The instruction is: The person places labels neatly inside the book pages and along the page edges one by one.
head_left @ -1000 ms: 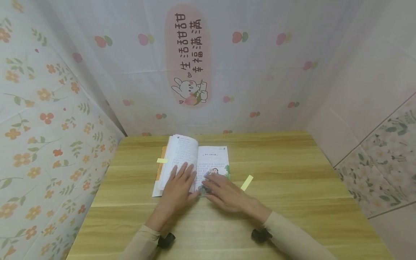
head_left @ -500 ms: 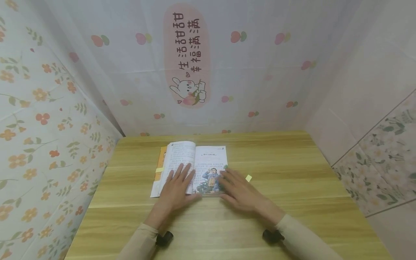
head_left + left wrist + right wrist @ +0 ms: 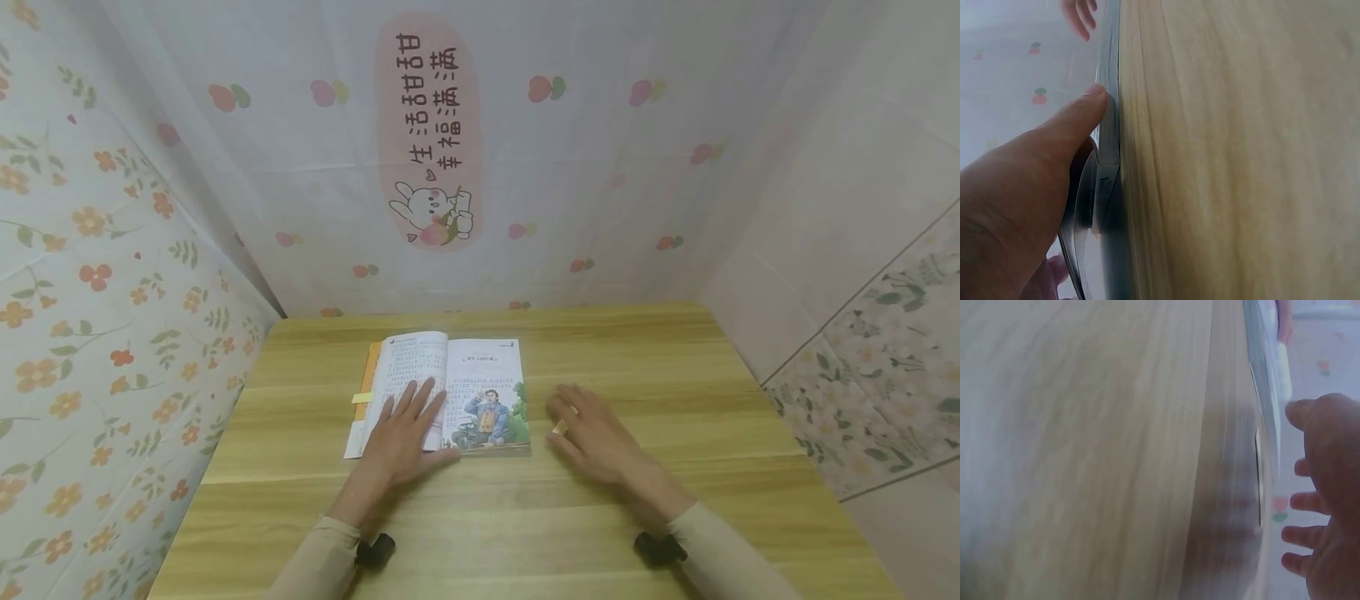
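An open book (image 3: 483, 358) lies on the table, text on its left page and a picture of a figure in a blue jacket on the right. My left hand (image 3: 397, 442) rests on the left page, fingers spread, thumb reaching across the lower edge. In the left wrist view, that thumb (image 3: 1082, 112) lies along the book's page edge (image 3: 1109, 128). Right of the book, my right hand (image 3: 596, 433) is over a small yellow paper strip (image 3: 561, 426), partly hidden by the fingers. The right wrist view has the right hand's fingers (image 3: 1310, 501) apart, with nothing between them.
A second yellow strip (image 3: 362, 398) sticks out at the book's left side, beside its orange cover edge (image 3: 372, 367). The wooden table (image 3: 660, 358) meets a printed curtain (image 3: 622, 192) at the back and a floral one (image 3: 127, 333) at left.
My right hand has moved right, off the right page, to over the loose yellow strip. The left page has settled flatter under my left hand, which stays on it.
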Demonstrator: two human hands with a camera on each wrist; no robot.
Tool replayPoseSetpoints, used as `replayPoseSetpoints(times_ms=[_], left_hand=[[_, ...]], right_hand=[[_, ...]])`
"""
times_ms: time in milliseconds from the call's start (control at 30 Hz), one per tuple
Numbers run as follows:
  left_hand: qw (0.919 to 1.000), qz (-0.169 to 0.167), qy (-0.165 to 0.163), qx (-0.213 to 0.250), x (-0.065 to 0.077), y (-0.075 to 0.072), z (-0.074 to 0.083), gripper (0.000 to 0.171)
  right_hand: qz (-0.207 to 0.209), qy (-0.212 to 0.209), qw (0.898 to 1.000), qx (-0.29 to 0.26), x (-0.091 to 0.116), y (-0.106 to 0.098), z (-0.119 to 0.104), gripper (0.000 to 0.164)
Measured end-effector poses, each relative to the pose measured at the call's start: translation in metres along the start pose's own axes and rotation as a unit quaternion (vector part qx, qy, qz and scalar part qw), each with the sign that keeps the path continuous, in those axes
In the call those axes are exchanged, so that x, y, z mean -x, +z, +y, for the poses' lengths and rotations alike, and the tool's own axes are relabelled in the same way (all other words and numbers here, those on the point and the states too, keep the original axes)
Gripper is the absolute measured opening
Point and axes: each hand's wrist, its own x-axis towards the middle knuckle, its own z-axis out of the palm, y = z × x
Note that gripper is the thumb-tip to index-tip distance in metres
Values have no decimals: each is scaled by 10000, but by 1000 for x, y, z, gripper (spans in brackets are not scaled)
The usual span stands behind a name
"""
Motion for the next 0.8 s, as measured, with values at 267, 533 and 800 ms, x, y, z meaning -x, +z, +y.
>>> replayPoseSetpoints(times_ms=[267,533,800], left_hand=[[10000,8,-17,83,0,2,-1,106],[9999,-130,-55,84,0,2,-2,107],[9999,6,-15,162,0,2,-1,106]], right_hand=[[302,279,9990,165,3,1,14,58],[48,748,9971,122,4,0,20,69],[131,679,9973,225,3,2,23,66]])
